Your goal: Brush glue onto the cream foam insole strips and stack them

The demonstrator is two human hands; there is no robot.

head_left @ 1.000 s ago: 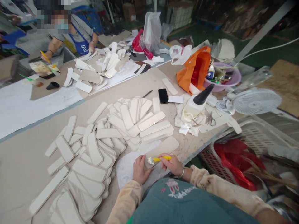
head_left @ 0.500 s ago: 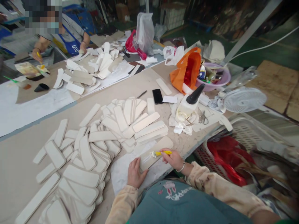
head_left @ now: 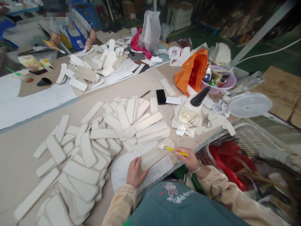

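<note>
In the head view, my right hand (head_left: 188,159) is closed around a yellow-handled brush (head_left: 180,152). White paste coats the bristles, which touch the far right part of a long, round-ended beige strip (head_left: 152,157). Streaks of the same white run along the strip's surface. My left hand (head_left: 135,173) grips the strip's near left end, thumb on one side and fingers on the other. Under the strip lies a white paper sheet (head_left: 119,174). Fanned stacks of similar pale strips (head_left: 81,171) spread to the left of my left hand.
Beyond the strip stand a white bottle with a black nozzle (head_left: 191,108), scissors (head_left: 206,121), a phone (head_left: 161,97) and an orange bag (head_left: 191,72). A fan (head_left: 249,105) and a plastic basket (head_left: 254,131) are at right. Across the table, a co-worker (head_left: 75,34) holds another brush.
My right hand and the brush have moved right along the strip, toward its far end. My left hand stays on the strip. The co-worker's brush hand has lifted, and the view has shifted slightly.
</note>
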